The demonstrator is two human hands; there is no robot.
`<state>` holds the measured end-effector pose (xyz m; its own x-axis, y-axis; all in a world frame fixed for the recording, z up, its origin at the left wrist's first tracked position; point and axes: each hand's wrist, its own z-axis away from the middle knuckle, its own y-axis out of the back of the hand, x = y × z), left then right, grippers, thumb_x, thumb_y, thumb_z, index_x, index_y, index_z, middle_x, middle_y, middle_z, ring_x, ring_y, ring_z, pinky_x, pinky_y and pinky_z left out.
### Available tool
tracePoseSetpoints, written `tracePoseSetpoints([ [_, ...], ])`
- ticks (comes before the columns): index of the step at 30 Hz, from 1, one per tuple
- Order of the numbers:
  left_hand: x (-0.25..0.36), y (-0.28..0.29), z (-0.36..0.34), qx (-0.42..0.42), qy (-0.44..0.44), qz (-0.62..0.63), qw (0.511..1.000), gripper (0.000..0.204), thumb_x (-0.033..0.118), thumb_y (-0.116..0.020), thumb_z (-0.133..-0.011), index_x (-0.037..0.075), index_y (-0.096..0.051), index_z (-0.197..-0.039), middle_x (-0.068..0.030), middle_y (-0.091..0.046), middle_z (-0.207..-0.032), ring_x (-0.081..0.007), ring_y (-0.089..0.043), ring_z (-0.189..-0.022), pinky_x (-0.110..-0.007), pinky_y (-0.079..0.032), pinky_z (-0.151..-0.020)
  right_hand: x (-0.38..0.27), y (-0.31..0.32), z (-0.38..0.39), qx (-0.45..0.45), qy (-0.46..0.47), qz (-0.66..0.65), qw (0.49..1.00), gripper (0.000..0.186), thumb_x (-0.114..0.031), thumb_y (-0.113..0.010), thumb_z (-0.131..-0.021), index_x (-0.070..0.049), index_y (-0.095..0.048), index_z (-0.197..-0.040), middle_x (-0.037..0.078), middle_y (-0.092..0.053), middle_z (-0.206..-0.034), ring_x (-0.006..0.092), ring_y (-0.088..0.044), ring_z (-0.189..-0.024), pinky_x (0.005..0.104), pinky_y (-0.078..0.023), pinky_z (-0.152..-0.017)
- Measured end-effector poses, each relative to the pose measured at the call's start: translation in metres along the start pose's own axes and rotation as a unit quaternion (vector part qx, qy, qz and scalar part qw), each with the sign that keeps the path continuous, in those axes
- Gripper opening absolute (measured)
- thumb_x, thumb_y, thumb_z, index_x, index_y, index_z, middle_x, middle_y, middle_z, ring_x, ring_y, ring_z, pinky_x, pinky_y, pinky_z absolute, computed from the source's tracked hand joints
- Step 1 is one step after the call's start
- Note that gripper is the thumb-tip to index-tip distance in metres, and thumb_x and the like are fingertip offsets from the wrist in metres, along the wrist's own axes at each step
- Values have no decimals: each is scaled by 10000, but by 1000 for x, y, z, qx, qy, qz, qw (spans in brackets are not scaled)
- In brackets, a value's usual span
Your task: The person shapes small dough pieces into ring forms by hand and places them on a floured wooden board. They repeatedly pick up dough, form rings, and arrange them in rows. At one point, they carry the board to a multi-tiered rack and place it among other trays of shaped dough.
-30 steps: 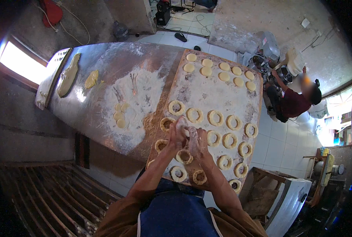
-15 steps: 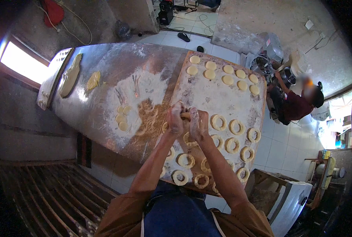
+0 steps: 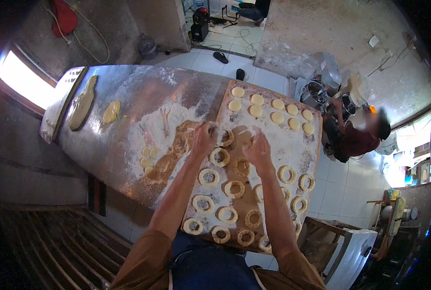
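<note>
Close to the upper left of the flour-dusted board (image 3: pixel 285 147), my left hand (image 3: pixel 205 137) is beside a dough ring (image 3: pixel 228 137), its blurred fingers at or near the ring's left edge. My right hand (image 3: pixel 256 147) is raised over the board to the right of that ring, its fingers smeared by motion. Whether either hand holds anything is unclear. Several more dough rings (image 3: pixel 209 177) lie below and around my forearms. Several flat dough discs (image 3: pixel 256 100) sit in rows along the board's far edge.
The metal table (image 3: pixel 152 84) carries loose flour, several discs (image 3: pixel 148 152), a dough slab (image 3: pixel 82 104), a yellow lump (image 3: pixel 111 111) and a tray (image 3: pixel 60 104) at left. A co-worker (image 3: pixel 358 135) crouches by pots (image 3: pixel 314 92) at right; another person (image 3: pixel 256 12) is in the doorway.
My hands, together over a dough ring half a second ago, have moved apart: the left leftward and up, the right to the right. A ring now shows between them.
</note>
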<state>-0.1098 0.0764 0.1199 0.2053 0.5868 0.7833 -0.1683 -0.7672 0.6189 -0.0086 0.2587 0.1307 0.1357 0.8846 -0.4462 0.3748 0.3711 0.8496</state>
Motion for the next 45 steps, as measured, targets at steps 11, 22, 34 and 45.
tracePoseSetpoints([
  [11, -43, -17, -13, -7, -77, -20, 997, 380, 194, -729, -762, 43, -649, -1101, -189, -659, -1065, -326, -622, -1026, -416, -484, -874, 44, -58, -91, 145, -103, 139, 974, 500, -370, -643, -856, 46, -558, -1119, 249, -612, -1090, 414, -569, -1039, 484, -434, -926],
  [22, 24, -32, -100, 14, -164, -124, 979, 412, 202, -706, -749, 14, -600, -1100, -228, -586, -1116, -394, -531, -1104, -483, -409, -962, -1, 18, -50, 117, -171, -427, 880, 284, -94, -698, -799, 20, -636, -1052, 74, -672, -937, 154, -634, -870, 305, -522, -735],
  [34, -87, 132, 30, 48, 64, 71, 994, 457, 53, -725, -707, 3, -570, -1133, -182, -628, -1092, -337, -598, -1038, -425, -475, -865, -170, -54, 5, -109, -63, -214, 969, 260, -71, -678, -771, 18, -664, -1015, 183, -690, -939, 318, -664, -883, 384, -524, -791],
  [45, -130, 175, 85, 28, 5, 122, 992, 445, 182, -698, -800, -1, -567, -1184, -217, -618, -1136, -377, -577, -1080, -451, -437, -943, -208, -131, -7, -157, -54, -151, 975, 345, -16, -736, -705, -7, -533, -982, 123, -662, -833, 246, -659, -728, 380, -541, -669],
])
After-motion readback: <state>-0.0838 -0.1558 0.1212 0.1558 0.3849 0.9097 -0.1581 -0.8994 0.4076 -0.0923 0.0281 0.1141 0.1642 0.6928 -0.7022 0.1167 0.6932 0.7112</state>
